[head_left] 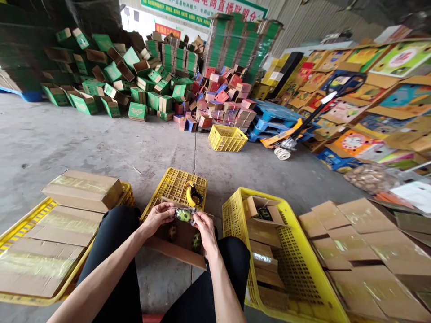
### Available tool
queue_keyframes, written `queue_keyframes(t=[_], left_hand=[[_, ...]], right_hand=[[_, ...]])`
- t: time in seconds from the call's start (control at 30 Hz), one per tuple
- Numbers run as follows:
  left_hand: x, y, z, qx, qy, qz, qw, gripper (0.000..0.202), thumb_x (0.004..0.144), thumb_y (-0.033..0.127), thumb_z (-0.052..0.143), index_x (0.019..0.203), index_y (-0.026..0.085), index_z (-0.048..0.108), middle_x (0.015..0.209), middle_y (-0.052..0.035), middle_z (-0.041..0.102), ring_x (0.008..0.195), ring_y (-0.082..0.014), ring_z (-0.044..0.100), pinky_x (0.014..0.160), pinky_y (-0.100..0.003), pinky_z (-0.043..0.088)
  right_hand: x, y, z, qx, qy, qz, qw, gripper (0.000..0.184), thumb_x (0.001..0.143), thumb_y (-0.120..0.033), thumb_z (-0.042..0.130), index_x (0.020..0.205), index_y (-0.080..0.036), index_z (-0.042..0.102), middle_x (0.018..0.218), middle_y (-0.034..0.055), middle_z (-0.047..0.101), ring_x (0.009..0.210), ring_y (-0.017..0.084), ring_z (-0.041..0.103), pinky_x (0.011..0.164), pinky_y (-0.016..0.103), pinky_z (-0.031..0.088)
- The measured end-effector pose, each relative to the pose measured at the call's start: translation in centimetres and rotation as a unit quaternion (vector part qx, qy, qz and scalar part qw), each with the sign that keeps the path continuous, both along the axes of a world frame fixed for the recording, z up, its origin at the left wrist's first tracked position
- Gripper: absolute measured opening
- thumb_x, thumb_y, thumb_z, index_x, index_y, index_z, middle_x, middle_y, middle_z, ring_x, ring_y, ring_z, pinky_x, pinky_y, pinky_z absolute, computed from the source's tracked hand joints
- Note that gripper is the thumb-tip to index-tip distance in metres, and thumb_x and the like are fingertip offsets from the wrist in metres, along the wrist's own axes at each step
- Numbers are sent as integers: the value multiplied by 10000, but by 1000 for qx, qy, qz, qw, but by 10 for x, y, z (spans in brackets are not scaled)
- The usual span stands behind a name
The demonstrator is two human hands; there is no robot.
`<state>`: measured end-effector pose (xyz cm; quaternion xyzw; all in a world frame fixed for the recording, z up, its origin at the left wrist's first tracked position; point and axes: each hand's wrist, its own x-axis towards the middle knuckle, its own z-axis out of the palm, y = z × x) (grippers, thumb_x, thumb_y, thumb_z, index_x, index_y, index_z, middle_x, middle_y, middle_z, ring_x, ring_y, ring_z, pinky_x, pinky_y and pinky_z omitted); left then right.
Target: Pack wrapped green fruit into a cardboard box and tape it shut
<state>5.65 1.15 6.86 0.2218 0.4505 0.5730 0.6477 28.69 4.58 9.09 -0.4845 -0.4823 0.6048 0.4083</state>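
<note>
Between my two hands is a plastic-wrapped green item (182, 215), rounded like a fruit and dark-patched; its exact kind is unclear. My left hand (160, 217) pinches one end of the wrap, and my right hand (204, 226) pinches the other. Just below them, an open cardboard box (175, 252) sits between my knees. Inside it, a yellowish item (173, 232) and a dark green item (196, 241) show, partly hidden by my hands and the flaps. Beyond the box, a yellow-and-black tape dispenser (193, 195) lies on a yellow crate (168, 184) with a grid surface.
On my left, a yellow crate (13, 231) carries taped cardboard boxes (60, 229). To my right, a yellow crate (299, 251) holds several boxes, one open (264, 211). More cartons (367, 242) lie farther right. Ahead are a yellow basket (228, 138), a pallet jack (286, 142) and heaped green boxes (137, 111).
</note>
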Motion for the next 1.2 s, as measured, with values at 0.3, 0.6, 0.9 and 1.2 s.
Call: queue_keyframes(t=[0.3, 0.6, 0.9, 1.2], left_hand=[[0, 4, -2, 8, 41, 32, 999, 559, 616, 529, 1015, 980, 165, 795, 868, -44, 776, 794, -176, 726, 796, -305, 576], [-1, 6, -5, 51, 51, 42, 997, 509, 633, 477, 1013, 988, 180, 801, 881, -21, 770, 759, -136, 670, 776, -259, 528], [3, 10, -6, 70, 28, 58, 995, 507, 629, 467, 1018, 1001, 191, 813, 861, -11, 759, 784, -144, 675, 825, -275, 531], [0, 0, -5, 46, 99, -55, 992, 534, 715, 643, 926, 948, 167, 857, 964, -99, 796, 907, -229, 714, 850, -316, 537]], right_hand=[[0, 1, -2, 13, -17, -22, 1000, 470, 708, -646, 869, 865, -213, 777, 922, 54, 760, 841, 231, 691, 785, 362, 588], [-1, 2, -2, 19, 2, -31, 999, 466, 686, -593, 896, 937, -216, 788, 1081, 94, 808, 1082, 316, 731, 972, 444, 564], [-3, 3, -1, -6, 33, -49, 998, 453, 660, -577, 915, 902, -218, 783, 1037, 81, 808, 1011, 290, 745, 925, 429, 596], [5, 1, -1, 36, 18, -8, 999, 513, 722, -638, 889, 1022, -230, 805, 1080, 91, 807, 1047, 303, 753, 933, 429, 603]])
